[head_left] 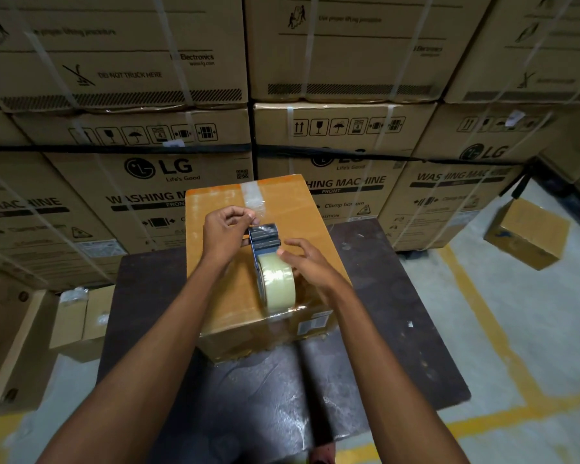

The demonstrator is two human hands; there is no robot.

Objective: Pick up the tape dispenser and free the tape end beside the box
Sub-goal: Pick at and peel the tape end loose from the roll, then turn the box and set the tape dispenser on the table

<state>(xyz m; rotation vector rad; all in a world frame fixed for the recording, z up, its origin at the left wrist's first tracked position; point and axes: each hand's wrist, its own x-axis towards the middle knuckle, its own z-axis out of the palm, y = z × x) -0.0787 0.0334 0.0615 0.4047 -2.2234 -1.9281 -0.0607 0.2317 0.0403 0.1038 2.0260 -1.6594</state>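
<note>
A brown cardboard box (221, 296) lies on a dark table (399, 329), with clear tape down its top seam. Above the box's middle is the tape dispenser (265, 237), a dark metal frame carrying a pale yellowish tape roll (277, 283). My left hand (226, 231) pinches the clear tape end at the dispenser's front, fingers closed on it. My right hand (307, 262) rests against the roll's right side, fingers spread, steadying the dispenser. The dispenser's handle is hidden.
Stacked washing machine cartons (148, 175) form a wall just behind the table. Smaller cartons (81, 319) stand on the floor at the left. Another brown carton (526, 234) sits at the right. Yellow lines (503, 356) mark the concrete floor.
</note>
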